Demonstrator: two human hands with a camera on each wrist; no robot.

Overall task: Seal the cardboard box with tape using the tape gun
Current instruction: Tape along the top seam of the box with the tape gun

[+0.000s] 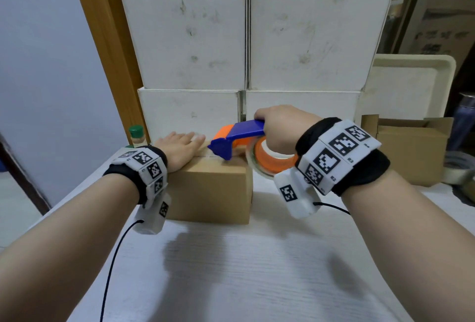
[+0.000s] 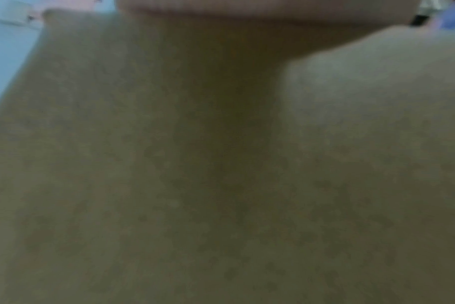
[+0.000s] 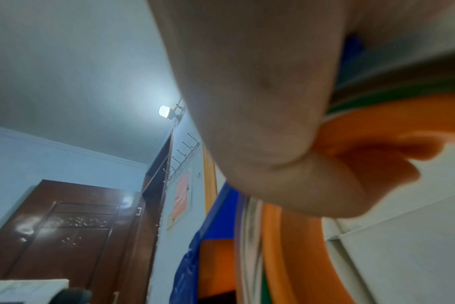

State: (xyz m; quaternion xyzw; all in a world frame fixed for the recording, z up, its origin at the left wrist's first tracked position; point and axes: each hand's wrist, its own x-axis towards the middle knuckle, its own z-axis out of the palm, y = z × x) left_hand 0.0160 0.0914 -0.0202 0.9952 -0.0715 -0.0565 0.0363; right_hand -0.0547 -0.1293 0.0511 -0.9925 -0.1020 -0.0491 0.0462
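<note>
A small brown cardboard box [image 1: 210, 190] sits on the white table, its flaps down. My left hand [image 1: 181, 147] lies flat on the box's top left, fingers straight, pressing it. My right hand [image 1: 280, 129] grips the handle of a blue and orange tape gun [image 1: 236, 139], whose blue nose touches the box top near the middle. A clear tape roll [image 1: 267, 159] on an orange hub hangs at the box's right edge. The left wrist view is filled by blurred brown cardboard [image 2: 221, 164]. The right wrist view shows my curled hand [image 3: 260, 102] on the tape gun [image 3: 294, 246].
Stacked white boxes [image 1: 246, 39] form a wall right behind the brown box. A green-capped bottle [image 1: 137, 136] stands at the back left. An open brown carton [image 1: 411, 147], a cream tray [image 1: 411, 82] and a spare tape roll [image 1: 460, 170] sit at the right. White table [image 1: 231, 270] spreads in front.
</note>
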